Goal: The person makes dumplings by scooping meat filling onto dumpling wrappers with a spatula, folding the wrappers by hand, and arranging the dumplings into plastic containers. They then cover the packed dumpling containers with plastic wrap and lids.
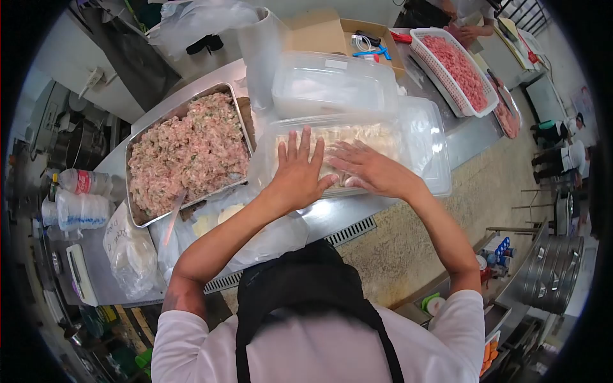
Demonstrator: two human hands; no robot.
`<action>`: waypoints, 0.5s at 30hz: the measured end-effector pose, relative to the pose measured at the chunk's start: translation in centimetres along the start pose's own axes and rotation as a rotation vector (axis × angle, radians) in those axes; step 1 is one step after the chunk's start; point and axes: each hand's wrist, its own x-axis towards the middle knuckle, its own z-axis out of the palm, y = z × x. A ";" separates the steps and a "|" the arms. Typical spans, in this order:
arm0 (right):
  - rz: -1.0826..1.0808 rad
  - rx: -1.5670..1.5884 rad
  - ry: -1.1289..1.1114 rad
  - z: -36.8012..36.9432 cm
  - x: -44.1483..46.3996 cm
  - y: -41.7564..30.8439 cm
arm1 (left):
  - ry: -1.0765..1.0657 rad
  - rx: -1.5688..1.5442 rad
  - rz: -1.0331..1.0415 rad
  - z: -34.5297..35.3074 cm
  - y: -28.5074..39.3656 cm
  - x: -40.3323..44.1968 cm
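Observation:
In front of me lies a clear plastic container [270,137] with rows of pale, floury pieces [377,135] in it. My left hand [297,172] rests over its left part, fingers spread, palm down. Over the middle, my right hand [367,167] lies flat on the pale pieces, its fingers stretched to the left and dusted white. Neither hand grips anything. A metal tray of ground meat mixed with green bits [188,153] stands left of my left hand. Below my left forearm are pale round pieces [230,214] on a plastic sheet.
Behind the container stands another clear box [335,86]. A white basket of ground meat [454,70] sits at the back right, near a co-worker's hands. A cardboard box [357,38], plastic bags [131,255] and a scale [82,274] surround the work area.

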 end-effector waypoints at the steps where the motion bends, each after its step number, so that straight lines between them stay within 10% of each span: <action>1: 0.000 0.000 0.001 0.3 -0.2 0.5 | 0.000 0.001 0.000 -0.1 0.3 0.0; 8: 0.435 -0.377 -0.180 -2.0 -1.9 1.5 | -0.049 -0.083 -0.141 0.4 -0.4 -0.1; 15: 0.274 -0.187 -0.106 -1.4 -0.6 0.1 | -0.018 -0.019 -0.115 0.4 -0.2 -0.9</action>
